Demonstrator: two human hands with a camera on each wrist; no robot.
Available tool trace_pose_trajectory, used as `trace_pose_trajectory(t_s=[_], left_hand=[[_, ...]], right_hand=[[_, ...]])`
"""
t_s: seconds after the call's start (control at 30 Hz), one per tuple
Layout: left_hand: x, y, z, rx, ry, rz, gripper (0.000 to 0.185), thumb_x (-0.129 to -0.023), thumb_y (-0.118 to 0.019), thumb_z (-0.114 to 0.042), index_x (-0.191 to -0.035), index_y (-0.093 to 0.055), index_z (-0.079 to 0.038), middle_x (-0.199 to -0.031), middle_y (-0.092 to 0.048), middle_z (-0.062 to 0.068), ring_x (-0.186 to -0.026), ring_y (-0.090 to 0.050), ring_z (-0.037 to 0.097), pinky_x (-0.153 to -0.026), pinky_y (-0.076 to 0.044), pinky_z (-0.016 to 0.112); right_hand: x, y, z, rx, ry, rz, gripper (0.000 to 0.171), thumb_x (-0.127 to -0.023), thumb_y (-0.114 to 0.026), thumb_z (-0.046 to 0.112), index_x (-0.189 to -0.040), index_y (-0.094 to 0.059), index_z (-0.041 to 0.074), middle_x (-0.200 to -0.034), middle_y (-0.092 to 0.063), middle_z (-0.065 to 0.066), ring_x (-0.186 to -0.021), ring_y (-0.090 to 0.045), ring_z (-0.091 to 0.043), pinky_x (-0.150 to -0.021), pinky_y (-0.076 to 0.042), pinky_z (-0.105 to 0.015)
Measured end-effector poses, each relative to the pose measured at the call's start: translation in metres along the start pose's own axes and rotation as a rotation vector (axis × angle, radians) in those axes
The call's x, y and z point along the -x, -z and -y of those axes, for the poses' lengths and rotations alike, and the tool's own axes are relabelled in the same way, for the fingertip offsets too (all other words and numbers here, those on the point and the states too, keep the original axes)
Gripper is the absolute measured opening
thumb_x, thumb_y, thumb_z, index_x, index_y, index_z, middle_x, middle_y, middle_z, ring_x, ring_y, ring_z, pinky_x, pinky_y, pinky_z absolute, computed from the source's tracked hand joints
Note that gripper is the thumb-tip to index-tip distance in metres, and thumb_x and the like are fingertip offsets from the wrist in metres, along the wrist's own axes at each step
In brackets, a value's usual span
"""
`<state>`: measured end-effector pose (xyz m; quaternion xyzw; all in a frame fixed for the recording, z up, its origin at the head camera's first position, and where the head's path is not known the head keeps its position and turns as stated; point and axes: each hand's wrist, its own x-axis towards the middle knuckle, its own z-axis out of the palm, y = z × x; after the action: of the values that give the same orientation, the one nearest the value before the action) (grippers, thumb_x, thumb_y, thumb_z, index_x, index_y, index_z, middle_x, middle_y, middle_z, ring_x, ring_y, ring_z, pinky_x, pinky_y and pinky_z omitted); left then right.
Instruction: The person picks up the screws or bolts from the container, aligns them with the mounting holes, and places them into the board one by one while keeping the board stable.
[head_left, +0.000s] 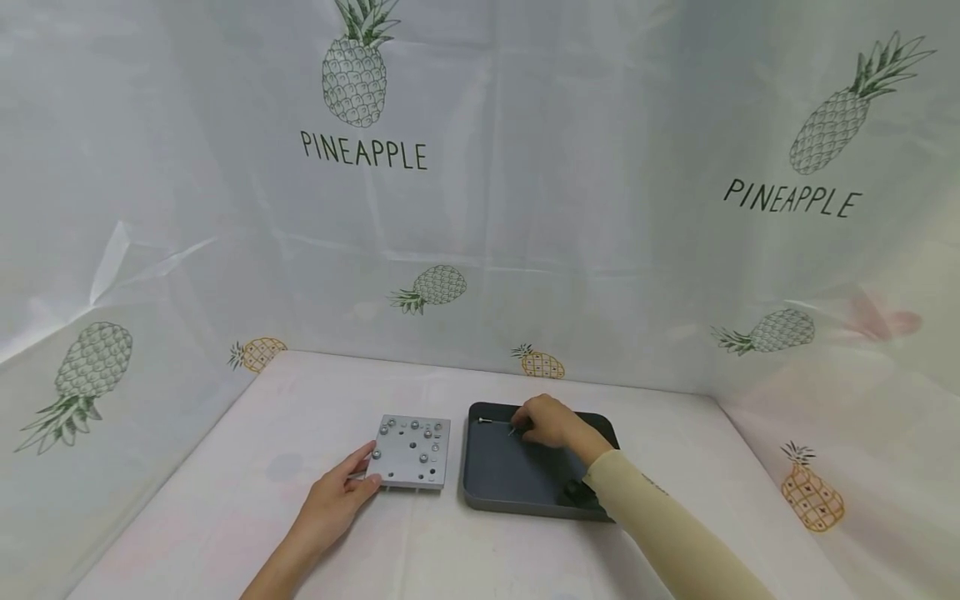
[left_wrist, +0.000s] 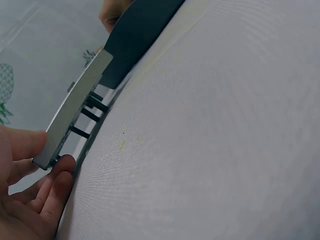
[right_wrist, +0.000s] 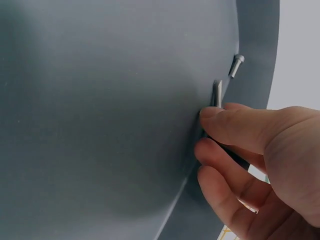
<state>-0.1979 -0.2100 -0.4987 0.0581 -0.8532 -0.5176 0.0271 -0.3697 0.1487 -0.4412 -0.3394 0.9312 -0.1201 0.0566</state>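
A square metal plate point(head_left: 412, 451) with several screws in it stands on short black posts point(left_wrist: 90, 115) on the white table. My left hand point(head_left: 367, 471) lies on the table at the plate's near left corner, thumb and straight fingertips point(left_wrist: 61, 169) touching it. My right hand point(head_left: 517, 427) reaches into the dark grey tray point(head_left: 517, 479) beside the plate. There it pinches a small silver screw point(right_wrist: 217, 92) between thumb and fingers near the far rim. A second silver screw point(head_left: 483, 420) lies loose at the tray's far left corner.
A small black object point(head_left: 577, 492) sits in the tray's near right corner, beside my right forearm. White sheets printed with pineapples wall in the table at the back and on both sides. Bare tabletop point(head_left: 300, 417) stretches left of the plate.
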Motion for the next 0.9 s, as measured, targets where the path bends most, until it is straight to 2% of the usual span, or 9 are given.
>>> trace_pose_trajectory(t_s=[0.47,0.9], left_hand=[[0.0007,0.0,-0.0009,0.011,0.006,0.009,0.064,-0.103,-0.071,-0.03,-0.162,-0.047,-0.018,-0.147,-0.061,0.02,-0.112,-0.071,0.018,-0.108,-0.048,0.057],[0.0023,0.0004,-0.0016,0.014,-0.001,0.007,0.065,-0.104,-0.071,-0.029,-0.162,-0.046,-0.016,-0.147,-0.062,0.021,-0.113,-0.071,0.019,-0.108,-0.049,0.057]], right_hand=[[0.0001,-0.0039,-0.0016,-0.029,0.039,-0.04,0.017,-0.089,-0.082,-0.001,-0.106,-0.081,0.003,-0.095,-0.078,-0.005,-0.087,-0.07,-0.018,-0.08,-0.059,-0.036],[0.0005,-0.006,0.0013,-0.037,-0.003,-0.084,0.007,-0.09,-0.083,0.002,-0.095,-0.082,0.007,-0.088,-0.077,-0.001,-0.08,-0.066,-0.012,-0.076,-0.057,-0.033]])
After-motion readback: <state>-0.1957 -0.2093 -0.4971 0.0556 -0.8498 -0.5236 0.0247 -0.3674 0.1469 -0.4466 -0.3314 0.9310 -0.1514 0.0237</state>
